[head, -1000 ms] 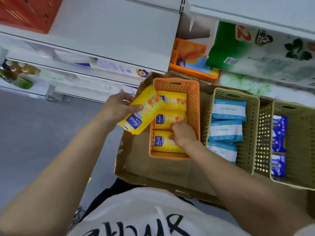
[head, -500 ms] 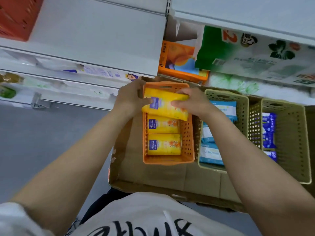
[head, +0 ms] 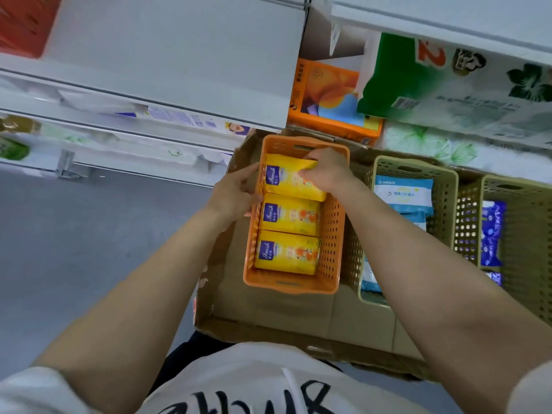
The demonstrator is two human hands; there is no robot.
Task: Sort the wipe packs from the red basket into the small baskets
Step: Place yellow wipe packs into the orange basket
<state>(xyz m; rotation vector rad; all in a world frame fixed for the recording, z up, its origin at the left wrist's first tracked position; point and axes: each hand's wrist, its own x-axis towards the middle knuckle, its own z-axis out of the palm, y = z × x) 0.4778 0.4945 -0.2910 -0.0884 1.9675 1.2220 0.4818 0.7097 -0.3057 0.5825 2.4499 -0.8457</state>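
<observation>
At the far upper left a corner of the red basket [head: 24, 22] sat on top of a white shelf [head: 179, 55]. Below it, lower shelves held pale packets, too blurred to name. A grey floor [head: 74, 249] filled the left side.

The left hand [head: 236, 194] lay against the outer left wall of the orange basket [head: 331, 243], its fingers [head: 249, 174] reaching to the left end of the top yellow pack [head: 286, 182]. Whether it gripped the pack or only steadied it could not be told. That pack lay at the far end of the orange basket, slightly raised over its neighbours. Two more yellow packs [head: 288, 234] lay flat in a row behind it, toward the person.

The right hand [head: 327, 171] pinched the top pack's right end, fingers curled over its edge.

The orange basket stood in a cardboard tray [head: 268, 312]. Just beside it on the right stood a beige basket [head: 442, 198] holding light-blue packs [head: 403, 195], partly hidden by the right forearm. Further right, a second beige basket [head: 525, 234] held dark-blue packs [head: 491, 234].

Behind the baskets lay an orange box [head: 325, 100] and a green-and-white bundle [head: 448, 94].
</observation>
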